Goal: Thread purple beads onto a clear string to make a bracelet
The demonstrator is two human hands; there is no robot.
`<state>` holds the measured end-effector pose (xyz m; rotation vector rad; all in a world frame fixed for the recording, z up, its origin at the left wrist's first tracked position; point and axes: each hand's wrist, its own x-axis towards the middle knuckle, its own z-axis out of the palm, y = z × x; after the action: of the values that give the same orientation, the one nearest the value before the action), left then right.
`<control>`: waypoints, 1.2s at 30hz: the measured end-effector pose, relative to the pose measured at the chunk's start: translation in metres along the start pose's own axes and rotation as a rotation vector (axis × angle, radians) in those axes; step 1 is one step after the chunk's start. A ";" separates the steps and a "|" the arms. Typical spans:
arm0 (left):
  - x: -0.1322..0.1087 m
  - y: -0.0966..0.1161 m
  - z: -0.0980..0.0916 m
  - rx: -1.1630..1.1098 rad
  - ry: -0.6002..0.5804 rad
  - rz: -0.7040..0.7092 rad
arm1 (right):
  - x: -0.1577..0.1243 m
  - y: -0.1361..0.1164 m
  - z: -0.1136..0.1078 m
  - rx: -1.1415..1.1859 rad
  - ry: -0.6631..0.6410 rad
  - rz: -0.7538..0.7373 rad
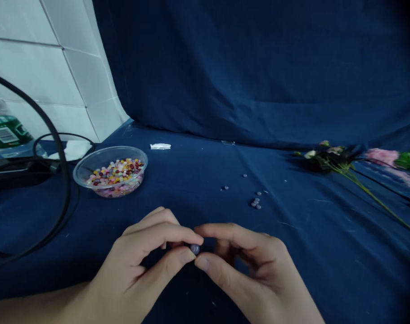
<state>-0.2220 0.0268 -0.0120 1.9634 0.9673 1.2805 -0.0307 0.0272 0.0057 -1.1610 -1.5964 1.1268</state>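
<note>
A purple bead (195,249) is pinched between the thumb and index finger of my left hand (147,256), low in the middle of the view. My right hand (245,256) meets it there, with its thumb and index fingertips closing in at the bead's right side. Whether the right fingertips grip a thin thread or the bead itself is too small to tell. Beyond my right hand, several loose purple beads (256,202) lie on the dark blue cloth (198,180). A clear plastic bowl (110,173) of mixed coloured beads stands to the left.
At the left edge are a black cable loop (63,166), a plastic bottle (9,126) and a crumpled white tissue (75,149). A small white packet (160,146) lies behind the bowl. Artificial flowers (336,157) rest at the right. Blue fabric (259,67) hangs at the back.
</note>
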 end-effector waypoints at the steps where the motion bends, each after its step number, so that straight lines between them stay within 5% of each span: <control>1: 0.000 0.000 0.000 -0.006 -0.002 0.001 | 0.000 0.000 0.000 0.005 -0.013 -0.011; 13: 0.000 -0.001 0.000 -0.022 0.004 -0.003 | -0.001 -0.004 0.000 -0.041 -0.001 0.055; 18: 0.000 0.000 0.000 -0.015 -0.011 -0.004 | -0.004 0.000 -0.003 -0.084 0.064 0.040; 36: 0.001 -0.002 -0.001 -0.033 -0.010 -0.006 | 0.001 -0.004 0.001 -0.101 -0.013 -0.099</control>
<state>-0.2231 0.0284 -0.0128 1.9388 0.9406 1.2744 -0.0327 0.0271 0.0099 -1.1289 -1.7186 1.0014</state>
